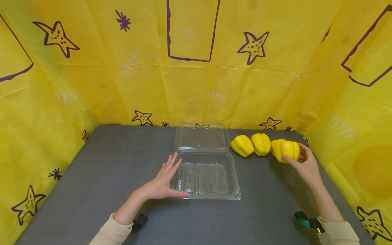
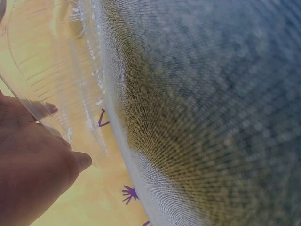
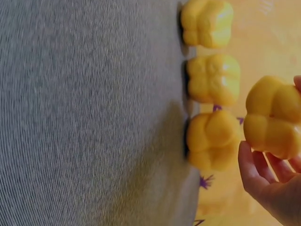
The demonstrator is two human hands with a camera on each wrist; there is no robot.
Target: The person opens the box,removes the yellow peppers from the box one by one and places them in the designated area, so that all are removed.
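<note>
A clear plastic clamshell container (image 1: 236, 183) lies on the grey table with its lid (image 1: 202, 139) folded back behind it. My left hand (image 1: 162, 182) rests at its left side, fingers straight and spread along the rim, thumb on the front left corner. In the left wrist view, part of the see-through container (image 2: 56, 89) shows beside that hand. My right hand (image 1: 309, 170) grips a yellow bell pepper (image 1: 291, 151) between thumb and fingers. The right wrist view shows this pepper (image 3: 272, 117) raised off the table, apart from three other yellow bell peppers (image 3: 212, 140).
Right of the lid, two yellow bell peppers (image 1: 242, 146) sit side by side; a third (image 1: 274, 146) is partly hidden by the held one. A yellow patterned cloth (image 1: 196, 88) hangs along the back and sides of the grey table (image 1: 122, 163).
</note>
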